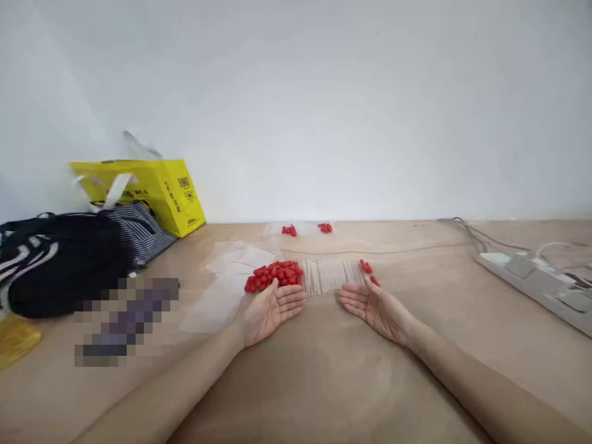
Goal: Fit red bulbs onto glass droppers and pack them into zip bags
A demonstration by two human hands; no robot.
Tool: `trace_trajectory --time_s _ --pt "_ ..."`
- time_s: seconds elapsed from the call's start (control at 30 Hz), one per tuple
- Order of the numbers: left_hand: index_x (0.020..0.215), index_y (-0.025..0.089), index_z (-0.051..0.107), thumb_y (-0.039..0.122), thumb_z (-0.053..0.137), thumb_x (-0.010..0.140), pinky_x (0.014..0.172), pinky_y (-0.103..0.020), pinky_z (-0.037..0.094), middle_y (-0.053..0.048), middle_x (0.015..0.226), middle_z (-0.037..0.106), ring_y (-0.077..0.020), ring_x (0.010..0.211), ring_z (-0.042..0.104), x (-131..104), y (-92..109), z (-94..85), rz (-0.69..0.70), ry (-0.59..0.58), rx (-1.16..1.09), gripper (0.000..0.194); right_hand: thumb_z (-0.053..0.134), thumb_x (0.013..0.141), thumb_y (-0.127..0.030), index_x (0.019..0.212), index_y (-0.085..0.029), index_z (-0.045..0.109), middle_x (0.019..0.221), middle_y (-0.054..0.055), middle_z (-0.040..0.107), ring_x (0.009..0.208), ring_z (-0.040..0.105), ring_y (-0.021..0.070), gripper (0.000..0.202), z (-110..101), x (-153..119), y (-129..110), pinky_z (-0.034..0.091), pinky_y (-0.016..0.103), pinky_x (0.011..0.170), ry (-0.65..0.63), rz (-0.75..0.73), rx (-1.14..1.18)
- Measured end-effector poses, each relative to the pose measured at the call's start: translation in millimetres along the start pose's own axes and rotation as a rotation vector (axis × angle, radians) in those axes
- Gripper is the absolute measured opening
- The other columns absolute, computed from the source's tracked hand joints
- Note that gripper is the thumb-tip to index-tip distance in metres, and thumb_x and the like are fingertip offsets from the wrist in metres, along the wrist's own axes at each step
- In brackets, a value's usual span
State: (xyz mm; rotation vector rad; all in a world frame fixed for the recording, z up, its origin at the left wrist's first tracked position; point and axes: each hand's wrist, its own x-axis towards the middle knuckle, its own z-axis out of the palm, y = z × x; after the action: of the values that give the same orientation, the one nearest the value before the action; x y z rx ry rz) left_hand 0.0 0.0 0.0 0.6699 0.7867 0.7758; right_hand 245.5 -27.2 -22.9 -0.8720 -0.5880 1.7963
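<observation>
- Your left hand rests in front of the red heap, palm turned inward. Its fingers are straight and together, and I see nothing in its grip.
- Your right hand mirrors it at the other end, fingers also straight and unclosed, with no thing held. I cannot tell whether the fingertips of either hand touch any piece.
- Between the heap and a few red pieces lie the pale sticks, side by side in a band on the table. Probably they are set parallel so that single ones stay easy to count or to take.
- The heap stands directly beside the sticks, on their left; such nearness likely keeps both within short reach.
- Clear sheets lie flat at the left, perhaps apart so they do not cover the small parts.
- Near the wall, a clear packet shows red at two places, well apart from your hands.
- The yellow bag and the power strip stand at the sides, which leaves room for both forearms.
</observation>
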Motion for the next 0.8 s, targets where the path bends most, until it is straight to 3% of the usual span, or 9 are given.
trace_trajectory --time_s 0.17,0.33,0.47,0.53,0.6,0.7,0.8 --pt "0.099 0.005 0.057 0.038 0.025 0.089 0.097 -0.036 0.033 -0.016 0.103 0.06 -0.0215 0.1 0.054 -1 0 -1.5 0.002 -0.025 0.028 0.046 0.036 0.086 -0.039 0.091 -0.007 0.06 0.094 0.015 0.063 0.09 0.059 0.0181 0.04 -1 -2 1 0.041 0.031 0.09 -0.019 0.005 -0.014" --pt "0.096 0.008 0.058 0.037 0.031 0.089 0.092 -0.033 0.038 -0.013 0.094 0.063 -0.0185 0.093 0.057 0 -3 -2.0 0.053 -0.032 0.127 0.04 0.041 0.084 -0.038 0.09 -0.01 0.062 0.091 0.012 0.064 0.086 0.06 0.0168 0.035 -3 -2 1 0.043 0.031 0.086 -0.067 -0.015 -0.056" --pt "0.092 0.011 0.058 0.038 0.044 0.083 0.071 -0.027 0.047 -0.008 0.081 0.063 -0.0146 0.074 0.059 -4 -10 1.0 0.191 -0.01 0.395 0.031 0.053 0.077 -0.036 0.087 -0.014 0.063 0.08 0.006 0.065 0.071 0.06 0.0132 0.026 -5 -3 6 0.046 0.029 0.076 -0.056 -0.135 -0.25" --pt "0.087 0.014 0.058 0.038 0.049 0.079 0.055 -0.023 0.045 -0.004 0.072 0.061 -0.0115 0.058 0.055 -7 -12 3.2 0.318 0.032 0.693 0.027 0.057 0.073 -0.038 0.083 -0.015 0.064 0.071 0.003 0.064 0.061 0.057 0.0107 0.026 -5 -3 10 0.046 0.026 0.067 -0.031 -0.258 -0.466" --pt "0.08 0.016 0.059 0.034 0.051 0.077 0.052 -0.023 0.042 -0.001 0.067 0.059 -0.0108 0.054 0.051 -8 -8 3.6 0.53 0.098 1.066 0.02 0.058 0.071 -0.04 0.079 -0.016 0.065 0.063 0.001 0.061 0.055 0.053 0.0095 0.026 -4 -4 15 0.044 0.024 0.057 -0.032 -0.371 -0.726" --pt "0.077 0.017 0.061 0.023 0.048 0.077 0.07 -0.029 0.043 -0.003 0.077 0.059 -0.0155 0.074 0.053 -1 7 -1.5 0.938 0.182 1.518 0.014 0.055 0.073 -0.039 0.079 -0.017 0.066 0.063 0.001 0.062 0.055 0.052 0.0105 0.026 -2 -2 19 0.041 0.023 0.052 -0.061 -0.481 -1.003" --pt "0.095 0.017 0.059 0.015 0.045 0.077 0.08 -0.035 0.04 -0.006 0.092 0.057 -0.019 0.087 0.051 13 27 -9.5 1.042 0.156 1.78 0.023 0.051 0.075 -0.036 0.08 -0.018 0.066 0.073 0.003 0.065 0.06 0.054 0.0122 0.024 1 3 14 0.041 0.024 0.054 -0.011 -0.608 -1.136"
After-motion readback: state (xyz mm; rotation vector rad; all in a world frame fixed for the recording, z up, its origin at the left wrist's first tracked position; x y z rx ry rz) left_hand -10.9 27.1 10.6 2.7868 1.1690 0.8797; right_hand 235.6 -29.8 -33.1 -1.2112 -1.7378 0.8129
